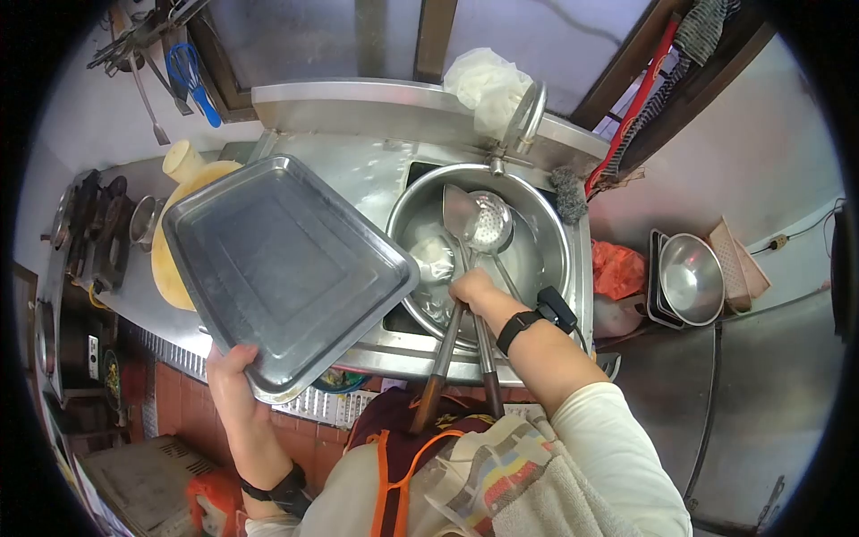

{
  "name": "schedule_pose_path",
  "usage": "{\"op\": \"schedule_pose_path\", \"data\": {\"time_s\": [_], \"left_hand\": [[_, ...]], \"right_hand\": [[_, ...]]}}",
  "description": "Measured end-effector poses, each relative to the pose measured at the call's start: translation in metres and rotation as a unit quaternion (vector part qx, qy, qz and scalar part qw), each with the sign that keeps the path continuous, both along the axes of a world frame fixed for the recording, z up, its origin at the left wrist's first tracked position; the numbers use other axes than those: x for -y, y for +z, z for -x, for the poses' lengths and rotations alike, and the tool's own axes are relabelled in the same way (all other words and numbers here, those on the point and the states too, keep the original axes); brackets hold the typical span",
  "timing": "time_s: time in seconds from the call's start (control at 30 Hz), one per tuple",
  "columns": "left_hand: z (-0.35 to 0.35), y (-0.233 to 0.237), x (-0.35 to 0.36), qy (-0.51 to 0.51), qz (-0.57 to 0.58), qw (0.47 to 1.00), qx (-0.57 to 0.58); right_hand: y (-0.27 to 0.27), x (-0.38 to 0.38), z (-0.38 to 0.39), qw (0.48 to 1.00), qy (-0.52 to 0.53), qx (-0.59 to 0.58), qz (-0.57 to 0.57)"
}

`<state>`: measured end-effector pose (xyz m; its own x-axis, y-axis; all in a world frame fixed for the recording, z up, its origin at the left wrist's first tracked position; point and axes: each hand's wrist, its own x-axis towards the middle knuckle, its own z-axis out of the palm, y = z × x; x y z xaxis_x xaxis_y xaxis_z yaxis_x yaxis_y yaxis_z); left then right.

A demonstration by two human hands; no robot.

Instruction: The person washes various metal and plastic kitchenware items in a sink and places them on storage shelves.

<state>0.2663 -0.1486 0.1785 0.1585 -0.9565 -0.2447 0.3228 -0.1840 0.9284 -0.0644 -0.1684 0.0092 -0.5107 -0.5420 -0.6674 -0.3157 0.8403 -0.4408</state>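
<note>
My left hand (234,371) grips the near corner of a large rectangular metal tray (291,264), thumb on its rim. The tray is tilted over the counter, left of a big round steel basin (562,259). Over the basin's near side, my right hand (472,288) is closed around the long handle of a wok spatula (460,213); a second wooden-ended handle (489,371) passes just under the hand. A perforated skimmer (489,222) lies beside the spatula's blade in the basin. Left of them is a shiny rounded metal piece (431,259), partly hidden.
A faucet (528,125) rises behind the basin, with a white plastic bag (488,85) and a dark scouring pad (569,194) nearby. A yellow round board (165,268) sits behind the tray. Metal bowls (691,279) stand at right. Utensils and a blue whisk (190,80) hang upper left.
</note>
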Motion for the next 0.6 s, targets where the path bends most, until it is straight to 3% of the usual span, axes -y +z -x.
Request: {"op": "schedule_pose_path", "data": {"time_s": [0.1, 0.23, 0.43, 0.6], "left_hand": [[0.0, 0.003, -0.003, 0.003, 0.0, 1.0, -0.015], [-0.012, 0.005, -0.005, -0.036, -0.002, 0.999, -0.032], [-0.01, 0.007, -0.011, 0.004, 0.008, 1.0, -0.028], [-0.011, 0.008, -0.019, 0.005, 0.002, 0.999, -0.043]], "right_hand": [[0.002, -0.006, 0.01, 0.972, -0.121, 0.181, 0.085], [0.017, -0.004, 0.032, 0.929, -0.174, 0.315, 0.084], [0.09, -0.016, 0.079, 0.785, -0.082, 0.609, 0.076], [0.138, -0.035, 0.066, 0.775, -0.024, 0.622, 0.111]]}}
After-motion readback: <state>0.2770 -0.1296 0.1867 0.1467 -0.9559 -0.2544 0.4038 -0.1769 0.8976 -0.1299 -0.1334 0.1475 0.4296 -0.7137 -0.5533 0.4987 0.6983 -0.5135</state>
